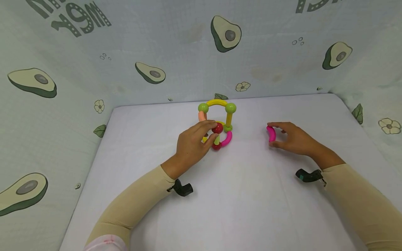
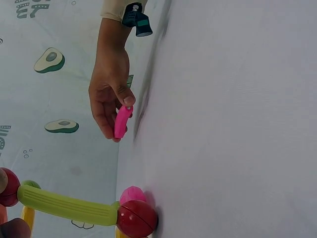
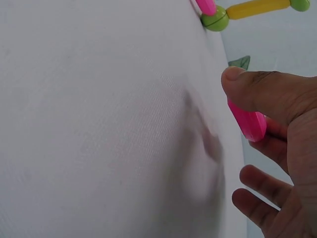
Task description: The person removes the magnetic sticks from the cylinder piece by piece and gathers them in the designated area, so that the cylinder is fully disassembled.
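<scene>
So the right hand (image 1: 293, 139) is pinching a curved pink rod (image 1: 272, 134) between thumb and fingertips (spare fingers just hanging loose). That rod's sitting well right of the ball-and-rod toy frame (image 1: 229, 119), its long axis running roughly front-to-back. The left hand (image 1: 194, 139) is being the nearer one, gripping the frame's upper red ball (image 1: 218, 128).

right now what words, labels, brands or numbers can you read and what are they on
Patterned backdrop, top left: stylised lettering with a "9"-like shape; no word readable with certainty.
Backdrop, top right: cut-off lettering, unreadable.
Toy structure, held pink piece: no text visible.
</scene>
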{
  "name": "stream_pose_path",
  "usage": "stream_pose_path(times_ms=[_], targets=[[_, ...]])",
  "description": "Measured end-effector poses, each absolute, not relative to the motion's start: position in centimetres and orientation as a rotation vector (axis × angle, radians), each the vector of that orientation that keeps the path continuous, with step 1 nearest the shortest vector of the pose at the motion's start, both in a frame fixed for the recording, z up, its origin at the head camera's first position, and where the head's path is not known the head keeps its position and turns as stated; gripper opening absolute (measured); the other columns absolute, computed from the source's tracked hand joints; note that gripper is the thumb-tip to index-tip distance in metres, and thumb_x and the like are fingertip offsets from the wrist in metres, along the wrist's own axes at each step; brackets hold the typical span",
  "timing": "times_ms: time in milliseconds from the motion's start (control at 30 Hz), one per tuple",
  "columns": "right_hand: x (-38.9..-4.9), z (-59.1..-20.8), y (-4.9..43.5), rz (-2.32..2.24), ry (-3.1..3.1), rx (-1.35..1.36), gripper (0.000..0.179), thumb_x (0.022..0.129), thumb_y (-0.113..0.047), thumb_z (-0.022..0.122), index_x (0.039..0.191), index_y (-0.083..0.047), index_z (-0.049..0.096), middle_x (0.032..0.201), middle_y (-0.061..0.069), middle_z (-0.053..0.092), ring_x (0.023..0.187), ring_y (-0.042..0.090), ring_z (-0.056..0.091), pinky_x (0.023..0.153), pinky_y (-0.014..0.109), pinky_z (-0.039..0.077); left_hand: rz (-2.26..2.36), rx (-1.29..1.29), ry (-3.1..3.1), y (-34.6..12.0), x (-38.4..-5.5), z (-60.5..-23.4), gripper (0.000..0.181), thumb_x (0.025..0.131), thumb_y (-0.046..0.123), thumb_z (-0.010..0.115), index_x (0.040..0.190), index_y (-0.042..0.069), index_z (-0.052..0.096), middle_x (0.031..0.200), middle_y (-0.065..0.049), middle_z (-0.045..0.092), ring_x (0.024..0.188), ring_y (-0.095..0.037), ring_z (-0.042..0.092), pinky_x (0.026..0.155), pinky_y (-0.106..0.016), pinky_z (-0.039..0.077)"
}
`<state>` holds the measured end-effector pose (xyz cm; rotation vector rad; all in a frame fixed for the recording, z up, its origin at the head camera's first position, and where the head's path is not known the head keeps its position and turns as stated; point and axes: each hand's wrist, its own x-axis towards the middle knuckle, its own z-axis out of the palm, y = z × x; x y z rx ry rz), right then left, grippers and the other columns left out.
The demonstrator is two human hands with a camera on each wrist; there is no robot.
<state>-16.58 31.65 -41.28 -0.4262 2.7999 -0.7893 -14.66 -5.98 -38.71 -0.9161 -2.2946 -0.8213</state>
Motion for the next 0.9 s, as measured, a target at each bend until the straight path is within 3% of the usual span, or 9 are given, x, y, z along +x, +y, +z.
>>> stream_pose_path(times_ms=[333,700,900], targets=[[-16.8,-42.2,32.4,-0.76,2.776,-0.425,0.076,0.087,-0.028,0.084,0.15,-0.006,0.049,0.148,0.028,0.045,0.136,0.05,0.038,0.107,0.069,0.035,-0.818,-0.921,-2.283,-6.0,-14.7,-38.9,0.041,0.089,0.016,0.083,0.125,0.004,0.069,0.126,-0.006,0.07,0.118,-0.015,0.065,0.087,-0.023,0.056],[-16.9,-42.8,33.0,-0.743,2.766,-0.462,0.077,0.086,-0.027,0.085,0.15,-0.005,0.048,0.149,0.027,0.044,0.139,0.049,0.034,0.111,0.068,0.031,-0.831,-0.938,-2.254,-6.1,-14.7,-39.2,0.04,0.09,0.014,0.081,0.127,0.003,0.068,0.129,-0.007,0.069,0.122,-0.016,0.063,0.093,-0.025,0.053],[-16.9,-42.7,33.0,-0.747,2.772,-0.487,0.076,0.086,-0.02,0.084,0.15,-0.003,0.047,0.149,0.027,0.045,0.139,0.048,0.035,0.111,0.067,0.031,-0.847,-0.946,-2.244,-6.3,-14.7,-39.2,0.041,0.09,0.014,0.081,0.127,0.002,0.068,0.133,-0.009,0.066,0.107,-0.017,0.069,0.085,-0.023,0.056]])
